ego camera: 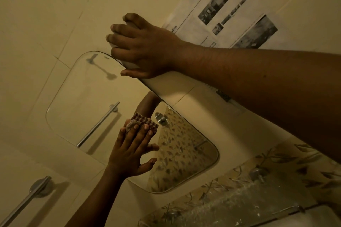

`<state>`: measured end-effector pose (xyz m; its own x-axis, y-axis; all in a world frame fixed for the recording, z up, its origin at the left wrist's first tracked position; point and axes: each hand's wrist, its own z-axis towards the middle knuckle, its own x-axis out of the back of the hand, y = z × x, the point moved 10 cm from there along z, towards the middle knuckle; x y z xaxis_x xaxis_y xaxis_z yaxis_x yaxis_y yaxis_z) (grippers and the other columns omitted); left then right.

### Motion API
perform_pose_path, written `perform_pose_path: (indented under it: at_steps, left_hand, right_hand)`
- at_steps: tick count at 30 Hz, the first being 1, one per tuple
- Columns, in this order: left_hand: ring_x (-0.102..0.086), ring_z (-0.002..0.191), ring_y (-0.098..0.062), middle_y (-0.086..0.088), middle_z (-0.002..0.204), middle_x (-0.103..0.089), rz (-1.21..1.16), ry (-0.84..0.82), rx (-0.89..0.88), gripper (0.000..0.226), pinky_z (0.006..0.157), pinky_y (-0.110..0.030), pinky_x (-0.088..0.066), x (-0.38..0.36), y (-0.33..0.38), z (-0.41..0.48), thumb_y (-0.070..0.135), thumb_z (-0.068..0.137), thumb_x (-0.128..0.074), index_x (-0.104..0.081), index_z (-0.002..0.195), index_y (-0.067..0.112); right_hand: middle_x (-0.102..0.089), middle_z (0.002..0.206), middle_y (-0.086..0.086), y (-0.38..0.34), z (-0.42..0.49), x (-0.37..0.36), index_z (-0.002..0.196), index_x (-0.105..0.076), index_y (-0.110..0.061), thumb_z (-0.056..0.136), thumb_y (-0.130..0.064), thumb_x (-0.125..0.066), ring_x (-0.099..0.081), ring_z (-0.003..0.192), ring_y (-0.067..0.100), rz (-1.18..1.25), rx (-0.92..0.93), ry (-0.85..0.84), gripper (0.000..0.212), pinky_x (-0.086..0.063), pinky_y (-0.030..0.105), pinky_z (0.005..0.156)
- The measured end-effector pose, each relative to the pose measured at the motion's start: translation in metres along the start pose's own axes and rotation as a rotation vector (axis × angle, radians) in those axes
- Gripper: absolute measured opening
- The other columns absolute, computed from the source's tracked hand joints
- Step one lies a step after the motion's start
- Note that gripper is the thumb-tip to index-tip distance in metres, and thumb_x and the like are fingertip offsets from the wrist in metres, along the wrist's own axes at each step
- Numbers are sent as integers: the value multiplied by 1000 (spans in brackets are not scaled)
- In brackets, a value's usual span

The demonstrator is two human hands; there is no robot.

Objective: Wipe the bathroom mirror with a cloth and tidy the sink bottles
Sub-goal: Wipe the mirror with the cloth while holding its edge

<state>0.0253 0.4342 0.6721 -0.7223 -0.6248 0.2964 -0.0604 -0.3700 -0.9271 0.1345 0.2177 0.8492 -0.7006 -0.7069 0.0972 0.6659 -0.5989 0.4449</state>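
Your left hand's fingers are straight and press the striped cloth flat on the glass, near the middle of the mirror. Your right hand is curled round a white thing at the mirror's edge, close to a rounded corner. You can't tell what that thing is.

The cloth is soft and light, and it looks folded. It will bunch up if you only poke it, so keep your flat fingers on top. The mirror is hard, smooth and can break, so push gently.

A printed paper is stuck on the wall past your right hand. The sink is down past the mirror's far end. No bottles show here.
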Motion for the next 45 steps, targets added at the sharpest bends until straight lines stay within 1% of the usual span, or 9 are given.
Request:
perform_pose_path:
  at_steps: [14,18,25,32,38,42,45]
  left_hand:
    - [-19,166,-30,-4,178,-23,-73,-2,14,102,135,-55,-7,-8,29,-7,75,87,-54,-27,169,20]
    - [-18,166,-29,-3,178,-23,-88,-33,15,100,135,-54,-6,-14,41,-10,75,89,-52,-27,170,21]
    - [-22,165,-27,-1,177,-28,-125,-67,10,101,135,-53,-5,-22,63,-17,73,85,-58,-32,168,22]
    - [-25,164,-26,0,176,-30,-157,-76,37,99,135,-53,-7,-29,82,-21,73,86,-58,-34,168,22]
    - [-22,165,-26,-1,177,-28,-167,-116,11,96,135,-51,-4,-36,102,-27,72,88,-53,-32,168,23]
    - [-21,165,-25,0,177,-26,-163,-95,75,98,135,-51,-4,-35,112,-28,71,88,-56,-30,169,23]
    - [-19,166,-26,-1,178,-24,-154,-58,163,104,135,-53,-6,-36,121,-29,69,84,-63,-27,170,22]
  right_hand:
    - [-51,151,22,-1,-1,2,138,-52,-7,106,-58,-24,-43,146,44,-20,3,6,67,-22,61,124]
    - [-52,151,22,-1,-1,2,137,-52,-6,107,-58,-24,-44,146,44,-31,3,4,66,-21,61,124]
    - [-51,153,21,-2,-1,3,138,-52,-7,107,-57,-24,-43,147,43,-31,-1,-10,65,-22,60,124]
    - [-49,154,21,-1,-1,3,138,-52,-7,106,-58,-23,-41,149,42,-25,-8,-26,67,-20,60,124]
    - [-50,153,22,-1,0,4,137,-54,-7,106,-59,-25,-43,147,42,-30,-13,-16,67,-22,59,124]
    - [-50,155,22,-1,-1,5,138,-54,-7,107,-59,-21,-43,147,42,-34,-16,-15,69,-22,59,124]
    - [-52,154,22,0,-1,6,135,-56,-6,108,-59,-21,-44,147,42,-19,-22,-7,70,-23,58,124]
